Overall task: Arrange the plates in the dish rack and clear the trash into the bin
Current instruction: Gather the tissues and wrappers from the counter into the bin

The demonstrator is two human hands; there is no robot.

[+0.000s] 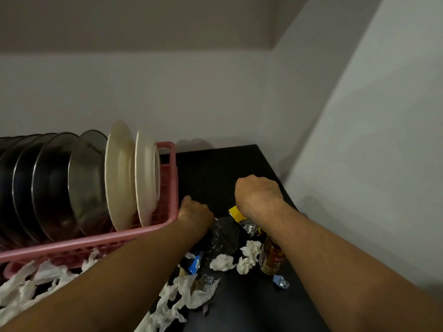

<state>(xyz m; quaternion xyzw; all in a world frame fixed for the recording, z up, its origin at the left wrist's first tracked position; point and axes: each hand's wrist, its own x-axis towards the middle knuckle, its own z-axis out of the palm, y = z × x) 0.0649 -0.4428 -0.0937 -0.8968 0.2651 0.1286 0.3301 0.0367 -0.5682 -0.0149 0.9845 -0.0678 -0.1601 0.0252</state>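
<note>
A pink dish rack [171,164] stands at the left of the black table [215,168]. It holds several steel plates [88,178] and two white plates [119,178] on edge. My left hand [195,212] reaches down beside the rack's near corner; its fingers are hidden. My right hand [259,195] is curled into a fist over the table, and a yellow wrapper [236,213] sticks out from under its heel. Trash lies below both hands: crumpled clear plastic [223,233], white tissues [221,262], a blue wrapper [195,263] and a brown bottle [273,258]. No bin is in view.
Long torn strips of white tissue [36,281] trail along the rack's front and under my left forearm. A small blue-white wrapper [280,282] lies near the table's right edge. Grey walls close in behind and to the right.
</note>
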